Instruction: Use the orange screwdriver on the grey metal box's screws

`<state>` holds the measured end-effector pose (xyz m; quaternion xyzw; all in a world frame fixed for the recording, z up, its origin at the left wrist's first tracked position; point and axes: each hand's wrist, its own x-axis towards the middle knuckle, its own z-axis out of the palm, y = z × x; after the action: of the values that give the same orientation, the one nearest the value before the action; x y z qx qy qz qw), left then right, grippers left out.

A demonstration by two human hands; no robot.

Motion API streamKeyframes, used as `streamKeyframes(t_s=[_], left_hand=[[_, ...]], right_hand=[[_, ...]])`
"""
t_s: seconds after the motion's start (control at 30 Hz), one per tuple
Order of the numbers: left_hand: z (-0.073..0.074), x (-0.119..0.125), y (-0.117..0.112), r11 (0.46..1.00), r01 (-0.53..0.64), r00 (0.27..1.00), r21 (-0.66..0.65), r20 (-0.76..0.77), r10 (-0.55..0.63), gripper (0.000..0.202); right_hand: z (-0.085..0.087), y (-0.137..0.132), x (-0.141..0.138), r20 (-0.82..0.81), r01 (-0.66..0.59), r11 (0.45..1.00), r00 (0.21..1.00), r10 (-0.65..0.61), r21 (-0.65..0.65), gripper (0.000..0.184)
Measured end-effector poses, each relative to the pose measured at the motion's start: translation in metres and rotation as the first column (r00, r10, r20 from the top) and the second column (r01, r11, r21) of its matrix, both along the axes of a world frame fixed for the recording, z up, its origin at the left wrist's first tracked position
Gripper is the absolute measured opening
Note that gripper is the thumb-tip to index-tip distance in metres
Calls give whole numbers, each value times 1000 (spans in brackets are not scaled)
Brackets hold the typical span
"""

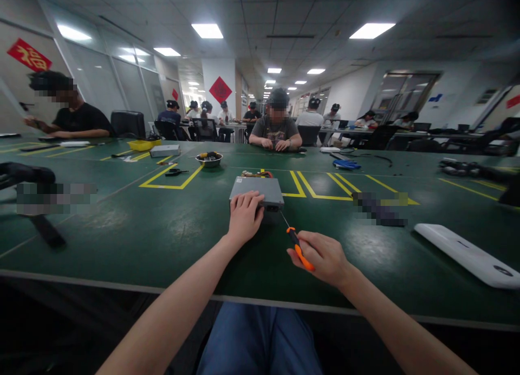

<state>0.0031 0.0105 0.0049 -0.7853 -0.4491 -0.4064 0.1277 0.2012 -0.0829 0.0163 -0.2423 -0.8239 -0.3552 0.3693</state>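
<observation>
My left hand (245,217) lies over the near end of a grey metal box (255,189), likely a power supply unit, and holds it against the table. A bundle of coloured wires (257,174) comes out of the box's far end. My right hand (320,257) grips an orange-and-black screwdriver (298,249) just off the box's right corner. Its thin shaft points up toward that corner, and the tip looks close to the box. I cannot tell whether they touch.
The box stands on a green mat-covered table (122,239) marked with yellow tape. A metal bowl of small parts (208,159), a silver box (164,150) and a long white object (467,254) lie around it. A seated person (276,131) works across the table.
</observation>
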Motion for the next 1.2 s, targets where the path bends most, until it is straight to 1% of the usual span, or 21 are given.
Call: streamKeyframes(t_s=[0.1, 0.2, 0.33, 0.6, 0.7, 0.8, 0.87, 0.93, 1.0, 1.03, 1.07, 1.1, 1.13, 1.17, 1.2], left_hand=[[0, 0, 0, 1000, -4, 1000, 2, -2, 4, 27], [-1, 0, 1, 1000, -5, 1000, 6, -5, 5, 27], [-3, 0, 2, 1000, -1, 1000, 7, -9, 1, 28], [-1, 1, 1, 1000, -8, 1000, 4, -15, 9, 28], [-1, 1, 1, 1000, -7, 1000, -2, -22, 7, 28], [-1, 1, 1, 1000, -8, 1000, -3, -22, 8, 28], [-1, 1, 1, 1000, -6, 1000, -4, -18, 6, 29], [-1, 1, 1, 1000, -1, 1000, -4, -16, 1, 29], [0, 1, 1, 1000, 2, 1000, -3, -16, -2, 29], [0, 1, 1, 1000, 1, 1000, -1, -16, -1, 29], [-1, 1, 1, 1000, 0, 1000, 1, -15, 0, 28], [-1, 1, 1, 1000, 0, 1000, 2, -14, 0, 28], [-1, 1, 0, 1000, 0, 1000, 3, -14, 0, 28], [-1, 1, 0, 1000, 0, 1000, 4, -13, 0, 28], [-1, 1, 0, 1000, -1, 1000, 4, -12, 1, 28]], right_hand=[[7, 2, -7, 6, -64, 997, 998, 64, 33, 7], [11, 5, -18, 51, -91, 993, 995, 87, 80, 9], [9, 10, -26, 57, -87, 993, 995, 82, 82, 9], [5, 14, -24, 62, -95, 993, 994, 91, 64, 7], [6, 10, -26, 80, -50, 998, 996, 46, 47, 8], [6, 3, -33, 73, 63, 998, 995, -65, 25, 10], [3, -3, -41, 5, 136, 989, 991, -136, -60, 11], [-3, -9, -51, -104, 187, 973, 974, -201, -132, 10], [-9, -15, -59, -216, 217, 945, 938, -271, -244, 11], [-13, -18, -62, -287, 200, 929, 912, -293, -310, 11], [-16, -21, -65, -366, 164, 906, 875, -316, -391, 10], [-19, -23, -68, -461, 95, 882, 824, -329, -461, 10], [-21, -25, -71, -561, 3, 840, 743, -364, -542, 13], [-22, -27, -73, -649, -111, 787, 642, -409, -606, 17], [-24, -29, -76, -724, -254, 730, 526, -447, -635, 22]])
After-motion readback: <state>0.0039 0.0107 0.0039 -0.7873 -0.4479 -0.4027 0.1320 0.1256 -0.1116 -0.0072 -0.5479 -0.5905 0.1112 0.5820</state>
